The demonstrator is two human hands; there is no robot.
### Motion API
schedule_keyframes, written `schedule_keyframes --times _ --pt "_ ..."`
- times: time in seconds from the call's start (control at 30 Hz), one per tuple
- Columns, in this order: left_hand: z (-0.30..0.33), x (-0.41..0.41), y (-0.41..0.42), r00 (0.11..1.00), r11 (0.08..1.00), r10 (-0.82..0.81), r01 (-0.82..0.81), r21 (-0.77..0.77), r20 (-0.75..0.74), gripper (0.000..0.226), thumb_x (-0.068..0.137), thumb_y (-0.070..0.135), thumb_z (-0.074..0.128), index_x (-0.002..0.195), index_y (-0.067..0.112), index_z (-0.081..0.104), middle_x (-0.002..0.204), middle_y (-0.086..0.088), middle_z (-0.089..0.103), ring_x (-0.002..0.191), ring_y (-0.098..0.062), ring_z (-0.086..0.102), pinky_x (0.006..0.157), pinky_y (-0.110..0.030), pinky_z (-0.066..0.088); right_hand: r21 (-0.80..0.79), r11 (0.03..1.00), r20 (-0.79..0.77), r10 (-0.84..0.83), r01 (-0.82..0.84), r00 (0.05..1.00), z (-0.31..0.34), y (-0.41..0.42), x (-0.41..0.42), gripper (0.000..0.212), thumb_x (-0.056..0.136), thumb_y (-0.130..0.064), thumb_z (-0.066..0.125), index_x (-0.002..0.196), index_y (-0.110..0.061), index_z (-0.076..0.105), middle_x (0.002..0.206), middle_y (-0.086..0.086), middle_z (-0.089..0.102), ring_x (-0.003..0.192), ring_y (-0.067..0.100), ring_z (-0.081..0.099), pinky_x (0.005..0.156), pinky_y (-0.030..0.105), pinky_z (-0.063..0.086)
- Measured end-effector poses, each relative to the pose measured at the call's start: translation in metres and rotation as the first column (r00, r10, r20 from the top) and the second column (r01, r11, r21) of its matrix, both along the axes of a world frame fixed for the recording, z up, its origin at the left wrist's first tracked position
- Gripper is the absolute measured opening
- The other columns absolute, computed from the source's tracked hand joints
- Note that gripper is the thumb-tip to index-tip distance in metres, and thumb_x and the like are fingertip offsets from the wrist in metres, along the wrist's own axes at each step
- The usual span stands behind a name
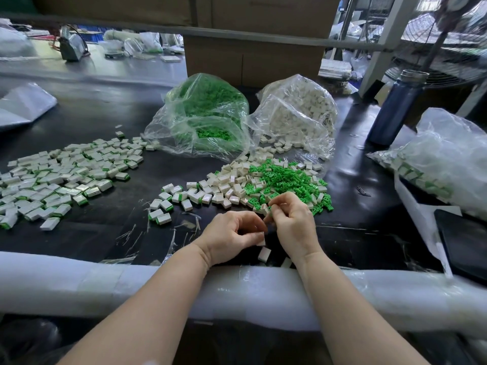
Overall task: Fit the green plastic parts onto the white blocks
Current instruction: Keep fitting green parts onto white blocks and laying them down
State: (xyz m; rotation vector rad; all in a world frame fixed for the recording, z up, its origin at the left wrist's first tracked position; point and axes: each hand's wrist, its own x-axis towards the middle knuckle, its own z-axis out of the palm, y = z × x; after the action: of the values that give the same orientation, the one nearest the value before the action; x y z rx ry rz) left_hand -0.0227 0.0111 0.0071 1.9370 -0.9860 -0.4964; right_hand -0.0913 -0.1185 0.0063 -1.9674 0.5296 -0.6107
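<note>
Now left hand point(232, 234) fingers pinch a white block point(261, 242); right hand point(292, 219) fingers curl, contents unclear.

two hands point(232, 234), four plastic bags point(203, 114), one bottle point(395, 109)

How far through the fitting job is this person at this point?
Partway. Done: a large spread of fitted blocks with green edges lies at left. In hand: the left hand holds a white block; the right hand pinches another small piece. Left: a loose pile of green parts and white blocks, plus two stocked bags.
</note>
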Motion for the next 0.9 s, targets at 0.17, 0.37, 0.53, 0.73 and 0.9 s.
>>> schedule_keyframes --times 0.17,0.37,0.53,0.73,0.9 --pt "0.0009 0.0004 0.0024 0.998 0.999 -0.035 0.035 -0.016 -0.060 0.013 0.082 0.012 0.068 0.083 0.025 0.066 0.076 0.004 0.067 0.076 -0.010 0.061 0.087 -0.033 0.050 -0.011 0.998 0.027 0.066 -0.065 0.997 -0.0014 -0.0009 0.0011 0.020 0.092 -0.007 0.050 0.090 -0.025 0.059 0.068 -0.005 0.065 0.072 0.021 0.065 0.076 0.044 0.055" --pt "0.0006 0.0003 -0.0012 0.977 0.959 0.192 -0.206 -0.192 -0.091 0.010 0.086 0.006 0.063 0.092 0.013 0.059 0.086 -0.004 0.066 0.084 -0.020 0.064 0.087 -0.035 0.052 0.037 0.989 0.059 0.144 -0.146 0.988 0.0001 0.0000 -0.0001 0.019 0.090 -0.002 0.056 0.085 -0.019 0.063 0.080 -0.003 0.068 0.077 0.010 0.065 0.075 0.019 0.052" --pt "0.0001 0.0006 -0.0004 0.963 0.931 0.248 -0.267 -0.248 -0.104 0.018 0.089 0.005 0.058 0.085 0.023 0.057 0.081 -0.003 0.062 0.074 -0.019 0.066 0.076 -0.031 0.056 0.030 0.989 0.088 0.145 -0.148 0.985 0.0022 -0.0010 -0.0015 0.017 0.089 -0.003 0.058 0.088 -0.018 0.066 0.088 -0.004 0.065 0.083 0.003 0.059 0.075 0.009 0.045" --pt "-0.0021 0.0032 -0.0008 0.954 0.913 0.255 -0.291 -0.286 -0.156 0.017 0.086 0.004 0.062 0.091 0.020 0.056 0.086 -0.008 0.064 0.077 -0.021 0.066 0.075 -0.029 0.056 0.109 0.976 0.137 0.175 -0.191 0.975 0.0029 -0.0005 -0.0011 0.024 0.089 0.002 0.056 0.082 -0.019 0.065 0.073 -0.007 0.062 0.058 -0.004 0.055 0.060 0.010 0.045" --pt "-0.0028 0.0046 -0.0002 0.962 0.929 0.208 -0.251 -0.274 -0.177 0.016 0.084 0.004 0.064 0.082 0.019 0.061 0.076 -0.002 0.067 0.067 -0.006 0.065 0.068 -0.019 0.054 0.223 0.947 0.184 0.190 -0.230 0.964 0.0044 0.0010 -0.0018 0.024 0.084 0.004 0.062 0.075 -0.018 0.062 0.067 -0.002 0.063 0.056 0.003 0.060 0.058 0.016 0.051"
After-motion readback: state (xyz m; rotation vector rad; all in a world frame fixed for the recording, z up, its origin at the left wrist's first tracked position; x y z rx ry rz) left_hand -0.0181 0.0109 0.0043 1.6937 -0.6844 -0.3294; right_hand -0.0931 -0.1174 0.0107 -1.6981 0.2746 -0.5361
